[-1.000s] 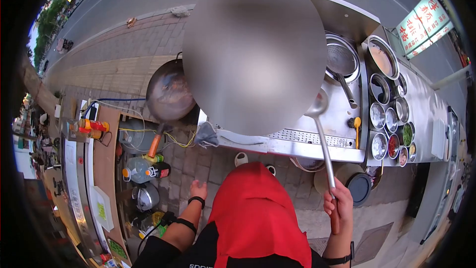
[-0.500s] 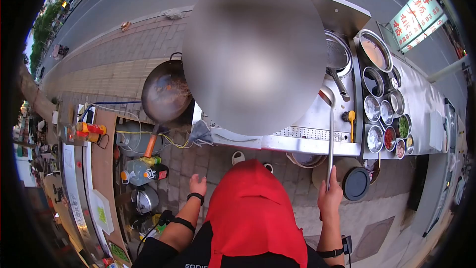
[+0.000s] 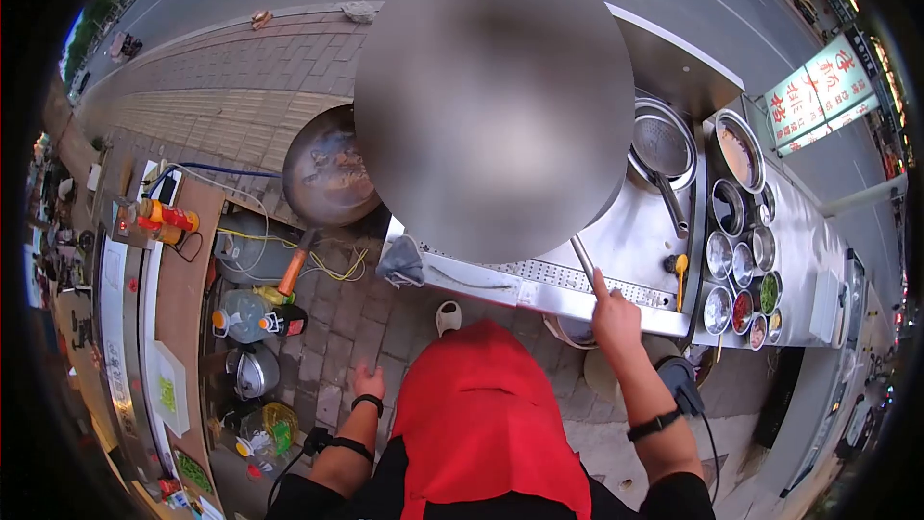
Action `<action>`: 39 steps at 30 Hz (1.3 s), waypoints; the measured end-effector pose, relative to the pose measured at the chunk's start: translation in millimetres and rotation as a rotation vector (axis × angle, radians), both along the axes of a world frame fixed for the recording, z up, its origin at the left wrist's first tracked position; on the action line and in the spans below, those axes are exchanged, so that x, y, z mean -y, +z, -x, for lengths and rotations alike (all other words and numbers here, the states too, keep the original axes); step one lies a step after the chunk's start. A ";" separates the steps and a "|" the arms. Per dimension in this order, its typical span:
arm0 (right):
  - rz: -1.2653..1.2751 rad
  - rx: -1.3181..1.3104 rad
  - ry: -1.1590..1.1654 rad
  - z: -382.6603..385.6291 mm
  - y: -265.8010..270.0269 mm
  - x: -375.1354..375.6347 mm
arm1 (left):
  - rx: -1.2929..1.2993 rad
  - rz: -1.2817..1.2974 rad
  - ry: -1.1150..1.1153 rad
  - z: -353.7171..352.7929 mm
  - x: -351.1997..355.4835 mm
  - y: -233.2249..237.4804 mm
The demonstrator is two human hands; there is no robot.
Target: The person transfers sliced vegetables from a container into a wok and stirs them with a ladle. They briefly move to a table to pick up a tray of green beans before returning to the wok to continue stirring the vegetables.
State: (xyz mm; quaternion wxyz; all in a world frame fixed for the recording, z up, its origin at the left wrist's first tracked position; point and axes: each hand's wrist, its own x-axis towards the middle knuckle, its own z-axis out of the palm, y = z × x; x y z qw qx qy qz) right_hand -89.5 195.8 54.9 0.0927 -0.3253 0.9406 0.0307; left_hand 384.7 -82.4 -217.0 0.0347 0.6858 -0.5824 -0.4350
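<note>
My right hand (image 3: 617, 316) is closed round the metal handle of a ladle (image 3: 580, 255) at the counter's front edge. The ladle's far end disappears behind the round blurred patch in the middle of the view. Low at the left, beside the red apron (image 3: 486, 414), my left hand (image 3: 369, 381) hangs with its fingers apart and nothing in it. A dark wok (image 3: 327, 178) with a wooden handle (image 3: 296, 265) stands to the left of the steel counter (image 3: 630, 270), partly covered by the blur.
A strainer (image 3: 664, 144) rests over a pot at the counter's right. Several metal bowls with sauce (image 3: 736, 152), chopped greens (image 3: 769, 292) and red bits (image 3: 742, 312) stand further right. A yellow-handled brush (image 3: 681, 274) lies nearer. Bottles (image 3: 241, 316) stand low left; a grey cloth (image 3: 401, 260) hangs at the counter's corner.
My right hand has swung forward and left with the ladle, whose bowl has passed behind the blur. My left hand has dropped back slightly. The view has shifted a little.
</note>
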 end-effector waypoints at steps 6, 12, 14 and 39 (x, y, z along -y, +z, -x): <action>0.311 0.088 -0.273 45.9 -17.5 66.9 | 0.172 0.237 -0.206 -12.9 -0.7 -2.7; 0.655 0.055 -0.280 69.6 -63.7 89.7 | 0.132 0.027 -0.101 10.6 29.6 15.6; 0.801 0.662 -0.645 44.4 -25.3 115.3 | 0.154 0.061 -0.163 22.1 39.6 17.6; 0.600 0.023 -0.630 -127.0 -16.1 -66.3 | -0.309 0.465 -0.692 258.7 142.0 80.4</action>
